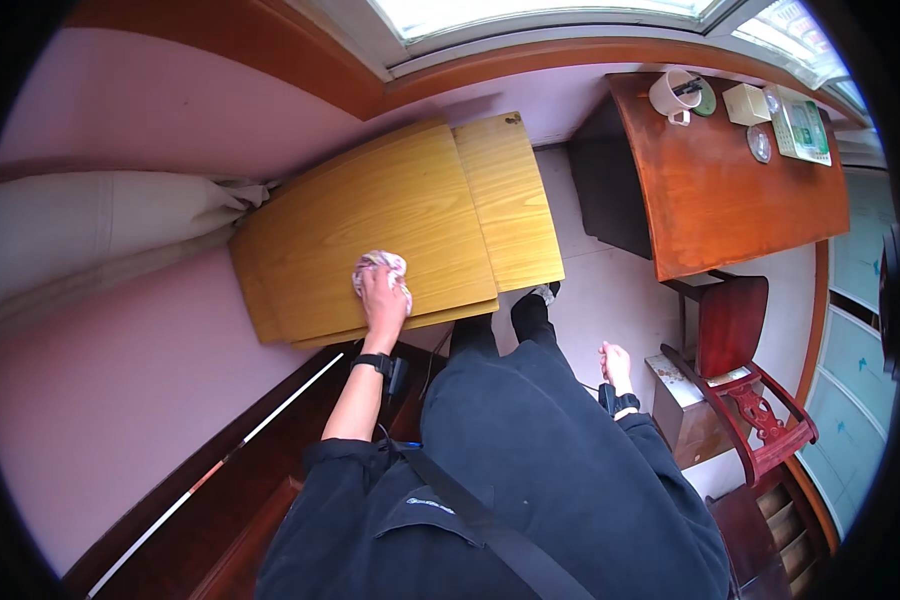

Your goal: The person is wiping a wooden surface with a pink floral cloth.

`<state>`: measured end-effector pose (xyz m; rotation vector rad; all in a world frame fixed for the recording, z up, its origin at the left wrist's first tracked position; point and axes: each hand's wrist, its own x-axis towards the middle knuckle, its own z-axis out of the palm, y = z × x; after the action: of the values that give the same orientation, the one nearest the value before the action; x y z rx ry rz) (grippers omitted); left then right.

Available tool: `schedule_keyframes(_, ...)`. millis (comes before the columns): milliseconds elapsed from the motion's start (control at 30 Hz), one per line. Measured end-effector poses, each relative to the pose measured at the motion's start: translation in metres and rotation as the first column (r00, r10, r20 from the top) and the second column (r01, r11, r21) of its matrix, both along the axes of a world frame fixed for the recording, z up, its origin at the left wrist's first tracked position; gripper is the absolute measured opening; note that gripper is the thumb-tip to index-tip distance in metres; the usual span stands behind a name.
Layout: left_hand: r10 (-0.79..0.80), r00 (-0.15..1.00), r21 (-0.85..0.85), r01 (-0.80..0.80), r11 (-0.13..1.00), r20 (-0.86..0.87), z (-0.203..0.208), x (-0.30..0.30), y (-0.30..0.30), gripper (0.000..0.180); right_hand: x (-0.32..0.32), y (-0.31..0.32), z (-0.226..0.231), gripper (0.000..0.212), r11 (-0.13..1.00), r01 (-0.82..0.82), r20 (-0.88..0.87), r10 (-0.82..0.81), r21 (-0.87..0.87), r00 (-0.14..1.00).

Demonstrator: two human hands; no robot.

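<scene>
My left hand (382,298) presses a crumpled pink-and-white cloth (381,262) onto a yellow wood-grain tabletop (410,215), close to the edge nearest me. Its fingers are bent over the cloth, which bunches out around them. The tabletop has a lower leaf (513,200) of the same wood along its right side. Away from the table, my right hand (616,366) hangs at my right side with its fingers curled in and nothing seen in them.
A reddish-brown desk (740,200) at the far right carries a white mug (673,95), a glass dish (759,144) and a plastic basket (802,126). Below it stand a carved red chair (735,330) and a small cabinet (685,400). A pale curtain (100,220) hangs at left.
</scene>
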<state>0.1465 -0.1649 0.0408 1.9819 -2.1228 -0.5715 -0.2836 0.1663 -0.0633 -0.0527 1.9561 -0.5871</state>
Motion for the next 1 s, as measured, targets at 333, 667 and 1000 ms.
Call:
schedule_keyframes(333, 0.139, 0.987, -0.076, -0.145, 0.987, -0.08, -0.016, -0.087, -0.208, 0.035, 0.023, 0.091, 0.005, 0.048, 0.959, 0.284, 0.206, -0.28, 0.014, 0.937)
schedule_keyframes(667, -0.394, 0.915, -0.284, 0.403, 0.87, 0.092, -0.022, -0.158, -0.078, 0.039, -0.035, 0.084, -0.009, 0.043, 0.996, 0.007, 0.143, 0.005, -0.085, 0.99)
schedule_keyframes(1000, -0.404, 0.909, -0.009, 0.405, 0.914, -0.098, 0.006, -0.126, 0.027, 0.035, -0.017, -0.04, 0.012, 0.035, 0.991, -0.065, 0.136, 0.08, -0.115, 0.987)
